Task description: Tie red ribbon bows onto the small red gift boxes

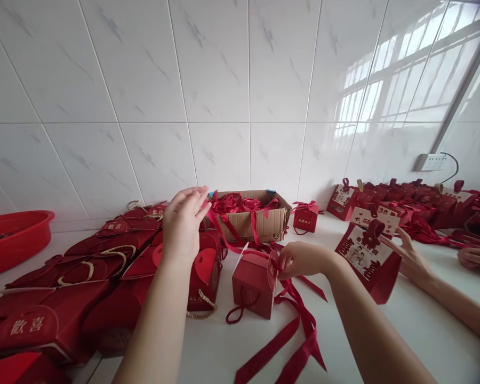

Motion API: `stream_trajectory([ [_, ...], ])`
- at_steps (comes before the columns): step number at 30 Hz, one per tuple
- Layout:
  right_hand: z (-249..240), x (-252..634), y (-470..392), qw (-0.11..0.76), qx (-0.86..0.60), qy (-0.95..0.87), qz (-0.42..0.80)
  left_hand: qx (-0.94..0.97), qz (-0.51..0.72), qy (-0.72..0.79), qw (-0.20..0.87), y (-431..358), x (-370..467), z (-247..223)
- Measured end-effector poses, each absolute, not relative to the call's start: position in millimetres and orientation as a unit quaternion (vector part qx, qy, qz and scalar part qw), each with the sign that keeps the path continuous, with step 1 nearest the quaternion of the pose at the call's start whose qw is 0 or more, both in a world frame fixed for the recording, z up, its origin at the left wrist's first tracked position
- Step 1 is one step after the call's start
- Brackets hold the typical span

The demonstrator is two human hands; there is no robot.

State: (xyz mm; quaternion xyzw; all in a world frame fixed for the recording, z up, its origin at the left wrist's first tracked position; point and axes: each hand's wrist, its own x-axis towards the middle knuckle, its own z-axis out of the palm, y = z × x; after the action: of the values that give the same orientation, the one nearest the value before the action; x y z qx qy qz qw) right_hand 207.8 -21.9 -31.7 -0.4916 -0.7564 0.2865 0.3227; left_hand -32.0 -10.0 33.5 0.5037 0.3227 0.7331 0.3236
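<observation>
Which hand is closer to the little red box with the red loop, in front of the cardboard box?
The right hand. Its fingers are right at the right side of the little red box; the left hand is raised, off to the left.

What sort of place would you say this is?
Probably a home or small workroom used for packing gift boxes: red boxes on a white counter, a carton of ribbons, and a tiled wall.

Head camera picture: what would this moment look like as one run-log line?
left hand: open, raised by cardboard box | right hand: curled at small red box | loose ribbon nearby
</observation>
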Motion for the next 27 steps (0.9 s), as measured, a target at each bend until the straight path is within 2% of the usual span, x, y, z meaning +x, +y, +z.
stream_trajectory([
  [3,-31,205,-17,0.161,-0.498,-0.814,0.254,0.635,0.604,0.413,0.248,-4,-32,23],
  [8,-22,209,-15,0.108,-0.519,-0.814,0.237,0.787,0.184,0.526,0.266,1,-27,3],
  [11,-18,211,-19,0.107,-0.533,-0.807,0.231,0.814,0.051,0.521,0.251,0,-23,0],
  [20,-19,215,-18,0.15,-0.543,-0.766,0.31,0.817,0.067,0.535,0.206,-1,-25,2],
  [27,-17,211,-20,0.166,-0.538,-0.773,0.29,0.814,0.099,0.537,0.197,5,-30,-4],
])
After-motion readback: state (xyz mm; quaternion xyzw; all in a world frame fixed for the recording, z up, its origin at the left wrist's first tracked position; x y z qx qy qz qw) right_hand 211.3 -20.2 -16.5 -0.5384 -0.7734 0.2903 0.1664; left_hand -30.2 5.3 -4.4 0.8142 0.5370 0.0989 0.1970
